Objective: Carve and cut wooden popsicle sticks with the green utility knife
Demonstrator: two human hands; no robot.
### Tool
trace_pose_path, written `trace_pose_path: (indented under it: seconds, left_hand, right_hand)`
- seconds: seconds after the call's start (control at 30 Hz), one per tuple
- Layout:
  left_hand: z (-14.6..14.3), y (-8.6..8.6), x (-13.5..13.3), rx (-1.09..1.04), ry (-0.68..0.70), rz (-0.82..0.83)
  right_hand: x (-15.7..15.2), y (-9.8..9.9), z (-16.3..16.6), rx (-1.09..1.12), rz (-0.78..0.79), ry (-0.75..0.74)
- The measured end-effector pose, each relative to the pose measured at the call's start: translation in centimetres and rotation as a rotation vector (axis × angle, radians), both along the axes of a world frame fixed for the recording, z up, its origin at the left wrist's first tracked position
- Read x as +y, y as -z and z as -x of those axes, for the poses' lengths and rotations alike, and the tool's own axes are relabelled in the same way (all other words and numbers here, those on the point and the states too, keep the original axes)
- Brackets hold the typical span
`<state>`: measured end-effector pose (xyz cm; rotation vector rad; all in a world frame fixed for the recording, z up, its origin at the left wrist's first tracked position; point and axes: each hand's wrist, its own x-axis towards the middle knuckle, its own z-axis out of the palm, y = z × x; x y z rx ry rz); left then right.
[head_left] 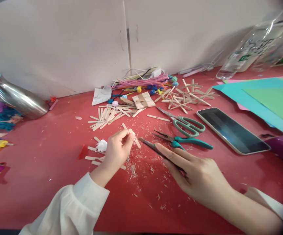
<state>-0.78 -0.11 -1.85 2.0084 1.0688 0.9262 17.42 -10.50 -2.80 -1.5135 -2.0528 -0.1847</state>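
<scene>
My left hand (119,146) pinches a wooden craft stick (137,142) between thumb and fingers, its ends showing on both sides of the grip. In my right hand (192,173) is a knife (148,144) with a narrow dark blade, the index finger laid along it. The blade's tip points at the lower end of the stick, close to it; whether they touch I cannot tell. Pale wood shavings (133,169) lie scattered beneath both hands. Beside my left wrist are several craft sticks (90,158) and a white crumpled lump (101,146).
Teal-handled pliers (192,141), green-handled scissors (187,125) and a phone (232,130) lie beyond my right hand. Piles of craft sticks (107,116) and pink pipe cleaners (143,81) stand further back. A metal jug (21,98) is at left, coloured paper (266,98) and a bottle (237,58) at right.
</scene>
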Motion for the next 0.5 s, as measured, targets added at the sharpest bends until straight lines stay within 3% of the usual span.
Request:
trace_pose_path:
  seconds: [0.5]
  left_hand:
    - [-0.3,0.15,-0.22,0.05,-0.052,-0.129]
  right_hand:
    - [0.07,0.03,0.59,0.011,0.028,0.005]
